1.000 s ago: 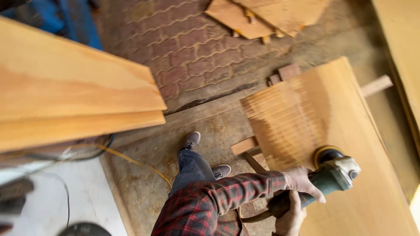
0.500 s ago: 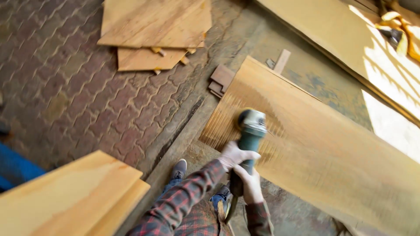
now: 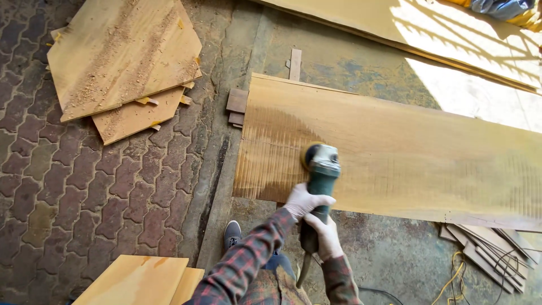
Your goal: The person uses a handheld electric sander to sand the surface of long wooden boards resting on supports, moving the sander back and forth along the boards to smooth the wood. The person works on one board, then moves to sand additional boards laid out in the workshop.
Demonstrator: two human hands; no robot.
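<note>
Head view | both hands (image 3: 316, 217) hide grinder (image 3: 320, 175) handle | plank (image 3: 395, 149) cut off right

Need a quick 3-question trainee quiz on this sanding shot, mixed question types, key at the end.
1. True or false: both hands hold the green sander.
2. Which hand grips nearer the sander's head? A) left hand B) right hand
3. Fill in: the sander's disc rests on the long ____, near its left end.

Key: 1 true. 2 A. 3 board; the ribbed patch there is darker than the rest. The stacked offcuts on the brick paving lie apart, untouched.
</note>
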